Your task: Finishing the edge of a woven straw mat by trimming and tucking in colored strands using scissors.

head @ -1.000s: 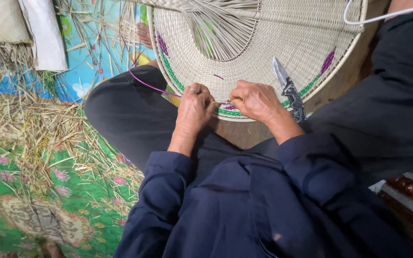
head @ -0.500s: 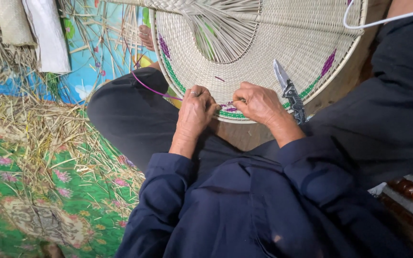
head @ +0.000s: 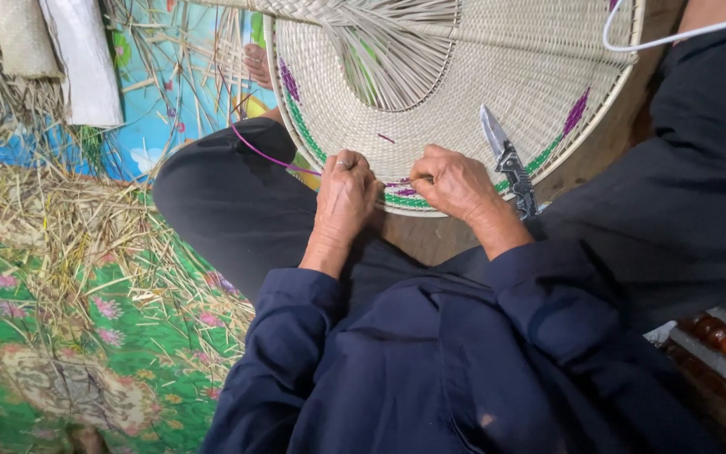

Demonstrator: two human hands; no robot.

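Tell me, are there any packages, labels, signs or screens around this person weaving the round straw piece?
No labels, signs or screens show.
White flat bag or folded sheet: top left on the floor mat, long and plain; what it is cannot be told.
Pale woven roll: beside it at the far left, tan and narrow.

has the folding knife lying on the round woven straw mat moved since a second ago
No. The folding knife still lies in the same spot on the round woven straw mat, beside the green and purple edge band, right of the right hand.
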